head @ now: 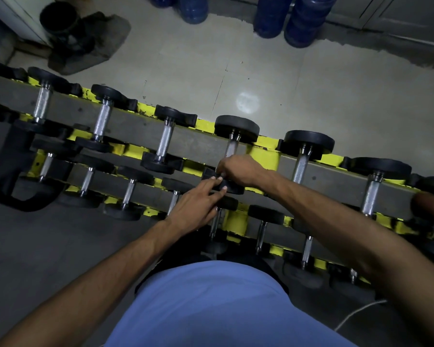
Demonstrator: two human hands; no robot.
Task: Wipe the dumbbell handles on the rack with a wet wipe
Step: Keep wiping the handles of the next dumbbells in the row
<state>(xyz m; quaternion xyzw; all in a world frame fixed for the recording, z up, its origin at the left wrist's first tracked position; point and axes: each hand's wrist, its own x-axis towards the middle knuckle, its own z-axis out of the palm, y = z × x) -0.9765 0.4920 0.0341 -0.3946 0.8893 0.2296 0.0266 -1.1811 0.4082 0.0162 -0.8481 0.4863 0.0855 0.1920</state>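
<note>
A yellow rack (265, 156) crosses the view in two tiers and holds several black-headed dumbbells with steel handles. My right hand (238, 170) is closed around the near part of the handle (231, 148) of a top-tier dumbbell in the middle. That dumbbell's far head (236, 127) is in full view. My left hand (198, 206) lies flat, its fingertips touching the same dumbbell's near head (233, 189). No wet wipe shows; if one is inside my right fist, the fingers hide it.
Blue water jugs (271, 18) stand by the far wall. A black bucket (59, 21) sits on a dark mat at the back left. Pale floor tiles lie behind the rack. A white cable (356, 314) runs on the floor at my right.
</note>
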